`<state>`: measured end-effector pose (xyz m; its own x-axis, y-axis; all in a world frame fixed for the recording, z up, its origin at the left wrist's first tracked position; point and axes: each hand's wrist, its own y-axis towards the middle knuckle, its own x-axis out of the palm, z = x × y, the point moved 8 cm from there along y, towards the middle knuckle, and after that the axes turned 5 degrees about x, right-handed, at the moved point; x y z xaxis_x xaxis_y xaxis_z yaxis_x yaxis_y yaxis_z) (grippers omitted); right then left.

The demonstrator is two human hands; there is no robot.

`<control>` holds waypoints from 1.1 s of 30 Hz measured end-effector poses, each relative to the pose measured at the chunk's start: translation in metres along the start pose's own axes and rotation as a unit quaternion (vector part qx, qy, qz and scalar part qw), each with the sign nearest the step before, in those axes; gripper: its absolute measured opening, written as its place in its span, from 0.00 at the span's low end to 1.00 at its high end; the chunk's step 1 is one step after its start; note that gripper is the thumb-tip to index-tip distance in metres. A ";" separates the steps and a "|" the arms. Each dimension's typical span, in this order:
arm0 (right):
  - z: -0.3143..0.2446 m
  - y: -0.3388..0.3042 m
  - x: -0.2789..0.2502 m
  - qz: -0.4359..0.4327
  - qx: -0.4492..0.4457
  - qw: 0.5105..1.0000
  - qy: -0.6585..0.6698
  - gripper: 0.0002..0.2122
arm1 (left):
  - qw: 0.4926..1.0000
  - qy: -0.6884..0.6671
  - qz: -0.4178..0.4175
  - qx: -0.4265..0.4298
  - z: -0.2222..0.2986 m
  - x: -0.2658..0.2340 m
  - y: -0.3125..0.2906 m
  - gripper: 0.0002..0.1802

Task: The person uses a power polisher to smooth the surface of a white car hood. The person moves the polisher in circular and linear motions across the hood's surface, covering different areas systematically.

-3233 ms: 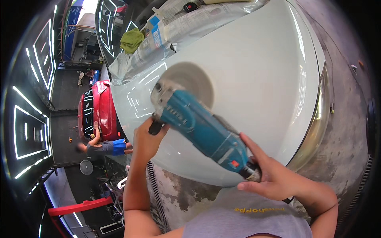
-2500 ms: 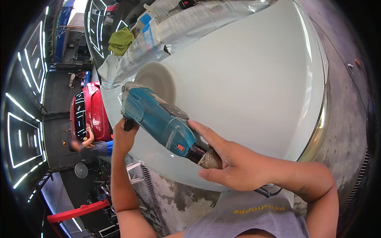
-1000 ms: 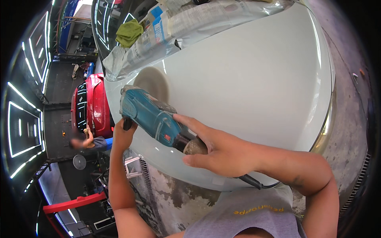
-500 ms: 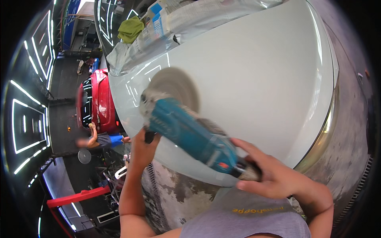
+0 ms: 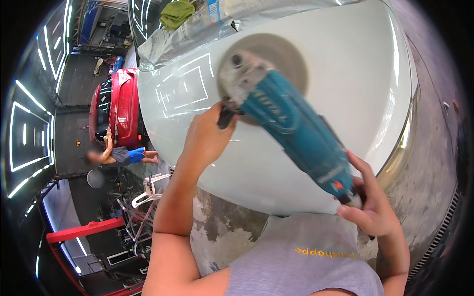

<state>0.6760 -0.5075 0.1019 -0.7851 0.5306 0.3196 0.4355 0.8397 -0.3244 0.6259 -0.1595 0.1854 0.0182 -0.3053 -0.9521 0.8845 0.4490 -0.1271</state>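
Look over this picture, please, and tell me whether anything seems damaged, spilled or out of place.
The grey concrete floor below the white car hood stands out: ragged dark patches mottle it, though whether damp or worn I cannot tell. Nothing looks odd about the teal power polisher held in the left hand and right hand.

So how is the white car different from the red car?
The white car is up close and looks big; the red car is farther off at the left and looks small.
The white car has a blue power tool over it, held in a left hand and a right hand; at the red car, another person reaches toward it.
Both look shiny.
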 end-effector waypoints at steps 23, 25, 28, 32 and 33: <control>0.055 -0.055 0.074 -0.082 0.070 0.974 -0.199 0.48 | 0.991 -0.073 0.068 -0.086 -0.077 0.060 -0.181 0.17; 0.059 -0.078 0.047 -0.010 0.036 0.982 -0.185 0.47 | 0.997 -0.032 0.054 -0.053 -0.029 0.057 -0.144 0.18; 0.070 -0.099 0.025 0.063 0.037 0.990 -0.122 0.47 | 0.962 0.057 0.235 0.125 0.049 0.033 -0.134 0.16; 0.054 -0.099 0.040 0.081 0.091 0.990 -0.068 0.46 | 0.884 -0.139 0.363 0.259 0.084 0.060 -0.210 0.19; 0.052 -0.091 0.050 0.075 0.097 0.991 -0.061 0.46 | 0.886 -0.250 0.301 0.247 0.077 0.087 -0.216 0.20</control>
<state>0.5744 -0.5639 0.1016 -0.7710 0.6192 0.1490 0.4669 0.7086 -0.5291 0.4721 -0.3480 0.1519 0.6516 -0.5248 -0.5478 0.7382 0.2722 0.6173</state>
